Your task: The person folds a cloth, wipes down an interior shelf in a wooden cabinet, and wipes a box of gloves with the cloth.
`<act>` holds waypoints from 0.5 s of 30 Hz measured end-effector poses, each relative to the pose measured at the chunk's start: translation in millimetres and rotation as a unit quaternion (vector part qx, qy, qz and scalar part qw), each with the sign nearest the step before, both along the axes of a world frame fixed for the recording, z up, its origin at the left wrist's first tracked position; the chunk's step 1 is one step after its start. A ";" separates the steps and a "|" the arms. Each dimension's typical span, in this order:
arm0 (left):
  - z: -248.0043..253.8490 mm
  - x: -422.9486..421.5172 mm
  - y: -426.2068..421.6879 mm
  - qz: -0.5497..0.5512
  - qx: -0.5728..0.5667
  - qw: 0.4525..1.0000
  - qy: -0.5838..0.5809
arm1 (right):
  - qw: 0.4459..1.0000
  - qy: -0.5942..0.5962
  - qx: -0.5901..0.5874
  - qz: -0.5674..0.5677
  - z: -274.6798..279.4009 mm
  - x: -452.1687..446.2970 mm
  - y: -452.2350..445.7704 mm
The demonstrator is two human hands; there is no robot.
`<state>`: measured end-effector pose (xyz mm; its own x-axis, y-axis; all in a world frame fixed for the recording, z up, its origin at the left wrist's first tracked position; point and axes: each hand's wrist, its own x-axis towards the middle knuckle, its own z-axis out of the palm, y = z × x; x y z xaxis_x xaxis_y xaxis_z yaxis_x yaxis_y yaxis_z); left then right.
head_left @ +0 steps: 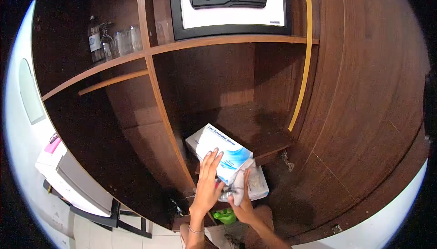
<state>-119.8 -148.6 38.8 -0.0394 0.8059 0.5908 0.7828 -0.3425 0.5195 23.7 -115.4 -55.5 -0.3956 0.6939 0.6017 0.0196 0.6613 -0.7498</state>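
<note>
A white and blue box of latex examination gloves (223, 146) sits tilted at the front of the low wooden shelf. My left hand (208, 183) lies on the box's lower front side, its fingers stretched over the printed face. Close to its right, my right hand (243, 203) has its fingers wrapped round a crumpled whitish-grey item (238, 187), which touches the box's lower right corner. Behind that hand a second white box (258, 184) shows in part. Below both hands is a bright green bag or cloth (225, 215).
A black and white safe (232, 3) fills the upper compartment. Glasses (129, 40) and a bottle (94, 39) stand on the upper left shelf. A vertical wooden divider (168, 121) runs left of the box. At the lower left is a white fridge (79, 183) on a dark stand.
</note>
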 end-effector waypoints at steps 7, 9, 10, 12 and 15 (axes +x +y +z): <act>-2.0 2.7 0.6 0.004 0.012 1.000 -0.009 | 0.998 -0.057 0.004 0.034 -17.0 2.0 -9.3; -3.0 2.0 0.5 0.002 0.013 1.000 -0.012 | 0.999 -0.022 -0.023 0.019 -2.8 5.6 -0.2; -3.2 2.0 0.4 0.000 0.019 1.000 -0.016 | 0.999 -0.022 -0.023 0.016 -3.2 8.4 4.3; -2.0 1.0 -0.7 -0.004 0.021 1.000 -0.019 | 0.999 -0.026 -0.024 0.008 -1.8 13.8 11.2; -4.6 -0.3 0.1 -0.016 0.034 0.999 -0.030 | 1.000 -0.030 -0.005 -0.004 1.9 8.5 6.4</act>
<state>-120.1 -148.5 34.2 -0.0521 0.7658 0.6410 0.7389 -0.4022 0.5406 32.2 -109.0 -53.6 -0.4258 0.7023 0.5706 0.0697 0.6542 -0.7531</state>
